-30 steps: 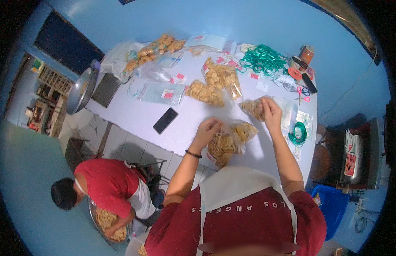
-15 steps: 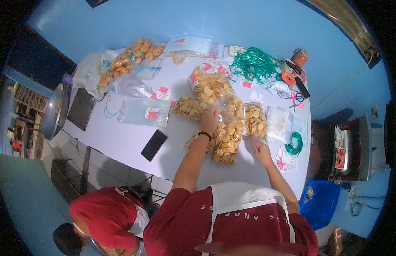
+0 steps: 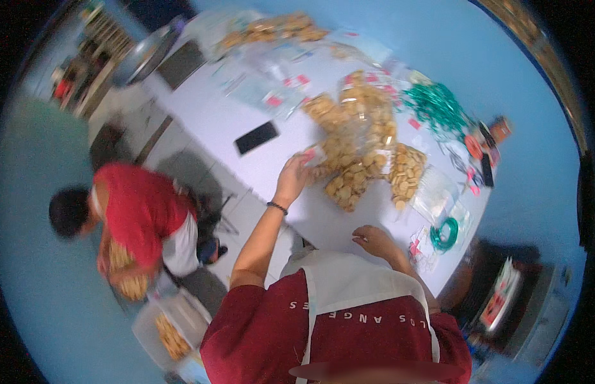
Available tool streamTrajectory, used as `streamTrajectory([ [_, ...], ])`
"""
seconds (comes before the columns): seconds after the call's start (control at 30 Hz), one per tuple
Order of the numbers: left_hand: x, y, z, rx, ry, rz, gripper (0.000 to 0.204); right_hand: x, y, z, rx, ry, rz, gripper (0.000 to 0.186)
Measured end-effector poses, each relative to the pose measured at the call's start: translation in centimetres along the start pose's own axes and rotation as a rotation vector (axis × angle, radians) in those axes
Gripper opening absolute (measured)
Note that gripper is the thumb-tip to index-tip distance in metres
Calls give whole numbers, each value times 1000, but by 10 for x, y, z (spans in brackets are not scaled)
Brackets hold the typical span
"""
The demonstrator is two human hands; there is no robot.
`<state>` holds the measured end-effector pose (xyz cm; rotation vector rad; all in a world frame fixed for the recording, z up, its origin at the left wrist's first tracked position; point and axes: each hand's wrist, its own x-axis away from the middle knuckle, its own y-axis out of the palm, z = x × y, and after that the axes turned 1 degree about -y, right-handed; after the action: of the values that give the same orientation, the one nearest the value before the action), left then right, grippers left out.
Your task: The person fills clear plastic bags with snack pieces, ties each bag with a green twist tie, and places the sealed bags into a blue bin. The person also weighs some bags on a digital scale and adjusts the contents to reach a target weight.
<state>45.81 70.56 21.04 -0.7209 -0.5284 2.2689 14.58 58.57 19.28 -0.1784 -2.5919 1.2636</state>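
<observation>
Several clear bags of round golden chips [image 3: 350,187] lie clustered on the white table [image 3: 265,185]. My left hand [image 3: 292,178] is at the near left of the cluster, its fingers closed on the edge of a chip bag, beside a pink-and-white label [image 3: 313,155]. Motion blur softens that grip. Close to the table's near edge is my right hand [image 3: 376,243], apart from the bags, with its fingers curled in a pinch. Whatever lies between those fingertips is too small to name. One more chip bag [image 3: 407,169] stands at the cluster's right side.
A black phone [image 3: 256,137] lies left of the bags. Flat clear bags [image 3: 262,93] are beyond it. Green ribbon [image 3: 435,109] heaps at the back right, with a green coil [image 3: 444,234] nearer. Another person [image 3: 140,211] bends over containers at the left.
My view has turned and shifted. My left hand has moved from the cluster's middle to its near left side. My right hand has drawn back from the right-hand bag toward my body.
</observation>
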Motion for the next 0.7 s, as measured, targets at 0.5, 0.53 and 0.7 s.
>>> streamTrajectory([
  [0.5,551,47,59,-21,-1104,-193,33,2,84,-106,172,-535,-815,33],
  [0.53,564,52,60,2,-1131,-159,32,-4,96,-121,200,-567,-839,33],
  [0.7,641,53,63,20,-1152,85,30,-8,167,-219,264,-702,-955,31],
])
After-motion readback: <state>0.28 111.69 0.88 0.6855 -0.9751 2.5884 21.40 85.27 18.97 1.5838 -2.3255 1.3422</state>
